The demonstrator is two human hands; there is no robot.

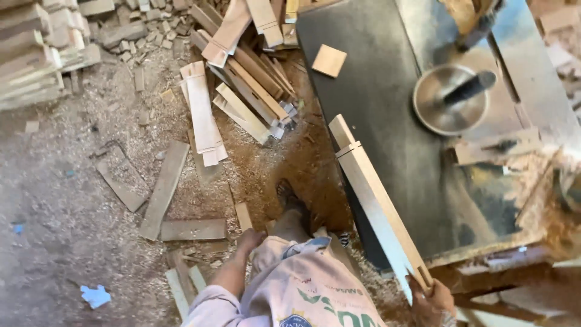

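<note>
Currently the right hand grips the near end of a long wooden slat lying slantwise across the dark table. Stiff, light-looking, likely splintery; best held end-on. Left hand hangs empty, loosely curled.

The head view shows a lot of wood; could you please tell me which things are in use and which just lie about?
In use: long pale notched wooden slat, gripped by the right hand; dark machine table.

Lying about: small square wood offcut, cut slats heaped on the floor, blue scrap; left hand is empty.
</note>
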